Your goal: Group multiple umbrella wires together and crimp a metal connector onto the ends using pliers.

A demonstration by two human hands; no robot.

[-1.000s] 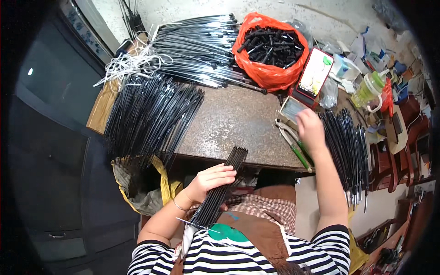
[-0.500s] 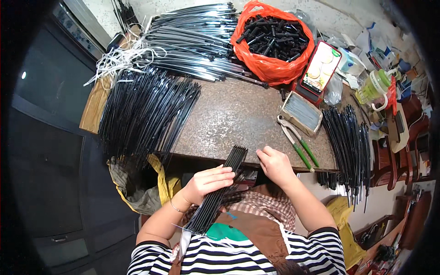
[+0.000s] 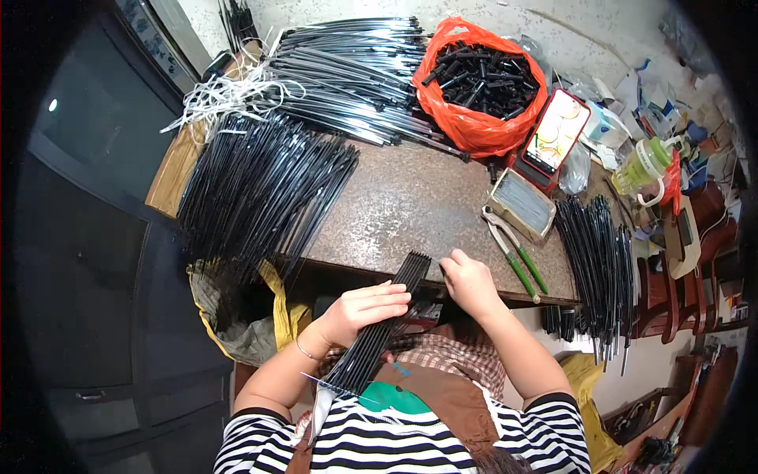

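My left hand (image 3: 367,310) lies across a flat bundle of thin black umbrella ribs (image 3: 369,351), thumb side hidden, and grips it. The bundle slants from my lap up to the table's front edge, its far ends side by side. Across its near end, against my apron, runs a thin wire (image 3: 315,377). Just right of the far ends is my right hand (image 3: 467,279), thumb and fingertips pinched together on a thin wire, which barely shows now. Pliers with green handles (image 3: 517,257) lie on the table beyond the right hand.
On the brown table (image 3: 387,197) are piled black ribs (image 3: 260,189), shiny metal rods (image 3: 347,83), white straps (image 3: 229,99), an orange-red bag (image 3: 474,138) of black tubes, a phone (image 3: 557,130) and a box of thin wires (image 3: 521,204). Black rib bundles (image 3: 596,261) overhang the right edge.
My right hand has shifted slightly left, closer to the ribs' far ends; the wire between was plainer before. My left hand keeps its grip. The whole view has shifted a little.
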